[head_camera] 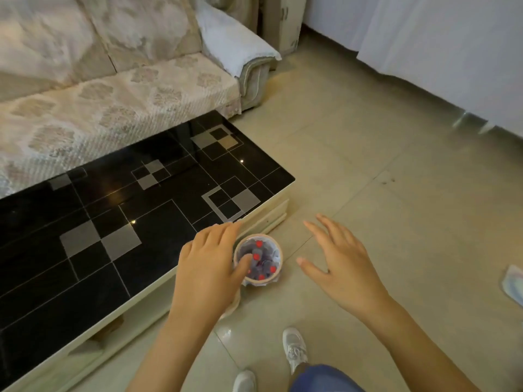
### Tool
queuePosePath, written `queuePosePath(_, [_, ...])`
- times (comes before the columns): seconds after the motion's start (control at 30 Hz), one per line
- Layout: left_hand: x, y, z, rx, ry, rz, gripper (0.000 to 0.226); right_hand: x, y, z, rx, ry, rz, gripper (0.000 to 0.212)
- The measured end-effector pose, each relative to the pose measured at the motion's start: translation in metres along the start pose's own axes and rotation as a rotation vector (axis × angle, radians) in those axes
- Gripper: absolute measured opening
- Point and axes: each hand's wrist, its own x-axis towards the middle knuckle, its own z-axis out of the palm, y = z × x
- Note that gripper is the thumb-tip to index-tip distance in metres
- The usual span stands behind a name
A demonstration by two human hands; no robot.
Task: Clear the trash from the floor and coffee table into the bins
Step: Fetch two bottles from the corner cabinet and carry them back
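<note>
1. Beige tile floor (368, 154) fills most of the view; pale patterned sofa (113, 89) at back left.
2. Black glass coffee table (135, 210) w/ grey squares sits in front of sofa.
3. L hand (209, 264) fingers straight, relaxed, holding nothing, over the bin's left edge.
4. R hand (339, 264) spread wide, empty, above floor right of bin.
5. Small round bin (258, 259) on floor just beside table corner, full of red-capped bottles.
6. Pale scrap (513, 281) on floor at far right edge.

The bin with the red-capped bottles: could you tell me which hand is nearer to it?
Left. The left hand overlaps the bin at its rim; the right hand hovers apart, to its right.
</note>
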Motion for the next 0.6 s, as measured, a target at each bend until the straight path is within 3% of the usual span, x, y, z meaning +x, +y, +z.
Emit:
queuePosePath(0.33, [0.093,0.126,0.012,0.066,0.099,0.196,0.063,0.023,0.13,-0.068,0.055,0.254,0.103,0.07])
queuePosePath(0.47, [0.139,0.2,0.033,0.172,0.17,0.34,0.062,0.033,0.214,-0.107,-0.001,0.231,0.121,0.071])
queuePosePath(0.6, [0.187,0.271,0.057,0.099,0.247,0.361,0.059,0.052,0.284,-0.144,-0.041,0.228,0.155,0.07])
